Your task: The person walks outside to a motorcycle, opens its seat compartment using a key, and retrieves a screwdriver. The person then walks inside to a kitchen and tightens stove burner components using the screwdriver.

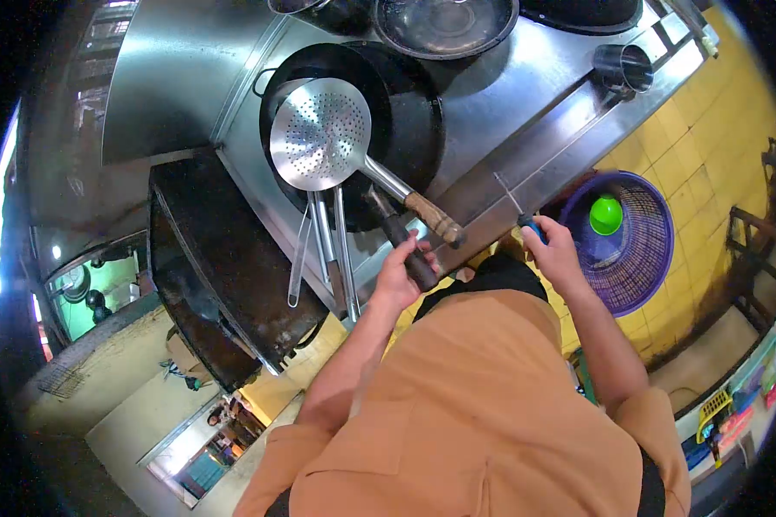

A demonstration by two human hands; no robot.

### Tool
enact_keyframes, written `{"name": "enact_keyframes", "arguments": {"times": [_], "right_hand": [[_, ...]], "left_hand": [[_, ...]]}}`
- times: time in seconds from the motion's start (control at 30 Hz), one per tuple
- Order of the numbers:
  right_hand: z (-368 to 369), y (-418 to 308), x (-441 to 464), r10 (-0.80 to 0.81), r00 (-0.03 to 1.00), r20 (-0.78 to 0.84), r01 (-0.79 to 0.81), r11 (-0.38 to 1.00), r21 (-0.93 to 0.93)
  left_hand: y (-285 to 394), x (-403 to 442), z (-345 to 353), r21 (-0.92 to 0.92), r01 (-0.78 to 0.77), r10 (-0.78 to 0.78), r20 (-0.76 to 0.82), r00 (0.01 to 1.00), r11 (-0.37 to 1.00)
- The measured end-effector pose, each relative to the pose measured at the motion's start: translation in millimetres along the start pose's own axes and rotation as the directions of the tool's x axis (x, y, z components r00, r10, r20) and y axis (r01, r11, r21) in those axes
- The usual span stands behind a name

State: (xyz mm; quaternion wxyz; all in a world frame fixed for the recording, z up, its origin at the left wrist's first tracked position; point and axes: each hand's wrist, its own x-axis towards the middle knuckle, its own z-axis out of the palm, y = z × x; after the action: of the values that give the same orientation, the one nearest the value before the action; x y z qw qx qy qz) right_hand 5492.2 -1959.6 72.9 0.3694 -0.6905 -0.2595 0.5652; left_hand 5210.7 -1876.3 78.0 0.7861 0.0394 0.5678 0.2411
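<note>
My left hand (403,271) is wrapped round a dark, thick handle (397,233) whose far end reaches over the rim of a black wok (414,129). Beside it, a round perforated skimmer (321,133) with a wooden-ended handle lies across the wok. Other metal utensil handles (342,250) stick out toward me from under the skimmer. On the right, my right hand (553,252) grips a screwdriver (517,205) by its blue and black handle, its thin shaft pointing up and left over the steel counter's front edge.
A purple basket (664,215) holding a green bowl (605,215) stands on the yellow tiled floor at the right. Metal pans (447,26) line the counter's back, and a steel cup (625,69) stands near its right end. A dark metal box (233,258) is at the left.
</note>
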Motion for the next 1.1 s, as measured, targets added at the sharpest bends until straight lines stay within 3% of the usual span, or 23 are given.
{"name": "enact_keyframes", "arguments": {"times": [0.07, 0.17, 0.4, 0.47, 0.53, 0.57, 0.6, 0.67, 0.73, 0.77, 0.8, 0.87, 0.93, 0.97, 1.0, 1.07, 1.1], "right_hand": [[2.7, 21.5, 11.9, -0.021, 0.999, 0.029, 0.023, 0.997, -0.069], [-0.9, 34.4, 19.3, -0.074, 0.997, 0.01, 0.074, 0.989, -0.125], [-11.1, 28.2, 34.8, 0.104, 0.994, 0.045, -0.095, 0.979, -0.182], [-4.5, 29.2, 38.6, -0.03, 0.999, 0.026, 0.034, 0.981, -0.193], [6.0, 25.7, 40.7, -0.033, 0.999, 0.013, 0.035, 0.981, -0.191], [10.0, 17.7, 41.5, -0.079, 0.997, 0.019, 0.081, 0.972, -0.22], [14.5, 12.2, 42.9, -0.122, 0.992, 0.031, 0.126, 0.961, -0.247], [23.9, 12.2, 47.8, -0.092, 0.995, 0.048, 0.099, 0.975, -0.2], [31.3, 15.6, 54.4, -0.079, 0.989, 0.123, 0.098, 0.982, -0.162], [33.6, 19.7, 58.5, -0.17, 0.979, 0.111, 0.185, 0.971, -0.149], [34.7, 23.6, 61.5, -0.142, 0.984, 0.109, 0.155, 0.981, -0.121], [35.7, 33.3, 68.6, -0.293, 0.956, 0.022, 0.291, 0.936, -0.199], [31.8, 42.7, 76.2, -0.245, 0.969, 0.035, 0.248, 0.959, -0.14], [30.5, 46.0, 80.0, -0.231, 0.973, 0.024, 0.232, 0.972, -0.039], [27.6, 49.1, 84.4, -0.22, 0.976, 0.008, 0.219, 0.974, 0.055], [25.3, 50.8, 87.5, -0.156, 0.987, 0.038, 0.153, 0.985, 0.074], [24.6, 51.0, 88.4, -0.18, 0.983, 0.048, 0.176, 0.981, 0.08]], "left_hand": [[10.7, 0.9, -0.7, -0.211, 0.002, -0.003, -0.003, 1.0, 0.977], [15.2, 14.7, -17.3, -0.233, -0.025, 0.04, 0.06, 0.997, 0.972], [14.1, 19.0, -27.8, -0.294, 0.009, 0.024, 0.111, 0.993, 0.956], [14.9, 19.2, -24.0, -0.305, 0.046, -0.013, 0.109, 0.994, 0.951], [19.2, 8.1, -7.5, -0.146, 0.001, -0.013, -0.083, 0.996, 0.989], [16.3, 9.1, -9.6, -0.034, 0.072, -0.077, -0.194, 0.978, 0.997], [13.8, 5.3, -5.9, -0.02, 0.088, -0.09, -0.204, 0.975, 0.996], [5.5, -6.0, 2.8, 0.257, 0.053, -0.016, -0.143, 0.99, 0.965], [5.1, -11.0, 19.3, 0.264, 0.069, 0.0, -0.253, 0.968, 0.962], [6.7, -10.8, 27.5, 0.267, 0.048, 0.02, -0.245, 0.969, 0.963], [5.0, -7.9, 28.9, 0.27, 0.029, 0.037, -0.238, 0.971, 0.962], [-2.4, -6.6, 12.7, 0.326, 0.077, 0.056, -0.379, 0.924, 0.942], [-3.1, -14.4, 0.8, 0.125, 0.024, 0.034, -0.443, 0.896, 0.992], [1.9, -18.4, 9.3, 0.066, 0.055, -0.033, -0.297, 0.954, 0.996], [5.4, -21.8, 16.0, -0.112, 0.056, -0.073, -0.153, 0.986, 0.992], [14.2, -31.5, 22.9, -0.094, 0.102, -0.104, -0.01, 0.995, 0.99], [17.0, -41.4, 33.5, -0.087, 0.113, -0.119, -0.065, 0.991, 0.99]]}}
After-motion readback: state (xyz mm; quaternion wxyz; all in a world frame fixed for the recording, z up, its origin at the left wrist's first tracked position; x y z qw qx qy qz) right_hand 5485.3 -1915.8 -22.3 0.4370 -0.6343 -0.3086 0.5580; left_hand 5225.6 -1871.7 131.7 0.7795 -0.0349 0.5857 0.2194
